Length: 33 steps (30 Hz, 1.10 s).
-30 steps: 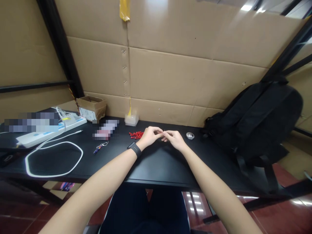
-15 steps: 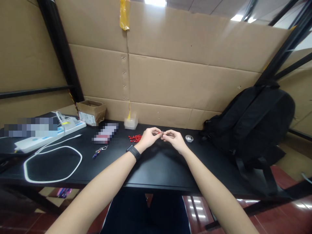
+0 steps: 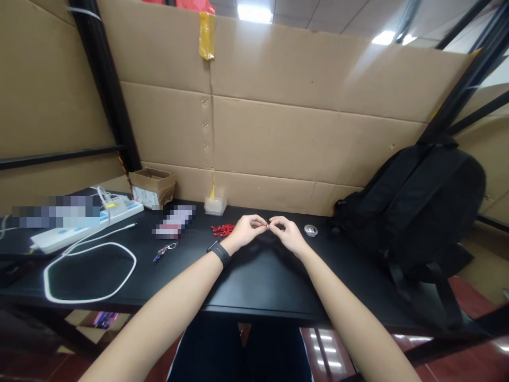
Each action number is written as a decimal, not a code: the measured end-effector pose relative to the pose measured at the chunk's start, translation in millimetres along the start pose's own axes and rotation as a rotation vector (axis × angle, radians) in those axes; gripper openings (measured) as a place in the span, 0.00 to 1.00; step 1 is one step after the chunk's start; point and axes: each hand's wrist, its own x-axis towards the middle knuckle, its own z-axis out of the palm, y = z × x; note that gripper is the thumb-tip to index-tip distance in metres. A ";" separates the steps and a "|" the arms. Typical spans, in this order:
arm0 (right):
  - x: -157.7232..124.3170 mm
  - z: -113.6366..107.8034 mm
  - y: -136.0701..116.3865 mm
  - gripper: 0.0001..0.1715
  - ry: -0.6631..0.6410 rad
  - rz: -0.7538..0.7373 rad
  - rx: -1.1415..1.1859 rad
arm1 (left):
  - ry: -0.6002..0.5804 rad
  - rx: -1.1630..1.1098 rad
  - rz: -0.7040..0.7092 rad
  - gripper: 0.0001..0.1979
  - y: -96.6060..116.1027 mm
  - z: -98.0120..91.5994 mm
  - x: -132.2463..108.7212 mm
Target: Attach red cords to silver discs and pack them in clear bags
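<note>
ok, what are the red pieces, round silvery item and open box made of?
Red pieces: perhaps plastic or coated cord; bright, even red, too small to settle.
Round silvery item: metal or clear plastic; glossy with strong highlights, so unclear.
Open box: cardboard, most likely; matte brown walls, uneven top edge.

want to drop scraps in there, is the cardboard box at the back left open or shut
Open: looking down, you see inside the cardboard box through its top.
</note>
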 end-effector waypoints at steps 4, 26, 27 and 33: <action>0.2 -1.2 -1.6 0.12 -0.031 -0.038 -0.089 | 0.119 0.054 0.033 0.14 -7.9 0.6 4.5; -2.6 -0.9 5.5 0.06 -0.056 -0.296 -0.448 | -0.121 0.456 0.066 0.12 19.7 1.8 -9.4; -2.6 -1.4 5.2 0.06 -0.058 -0.298 -0.451 | -0.119 0.466 0.063 0.12 19.4 1.9 -9.4; -1.7 -9.5 6.3 0.06 -0.009 -0.320 -0.460 | -0.136 0.553 0.044 0.13 14.9 0.8 -8.3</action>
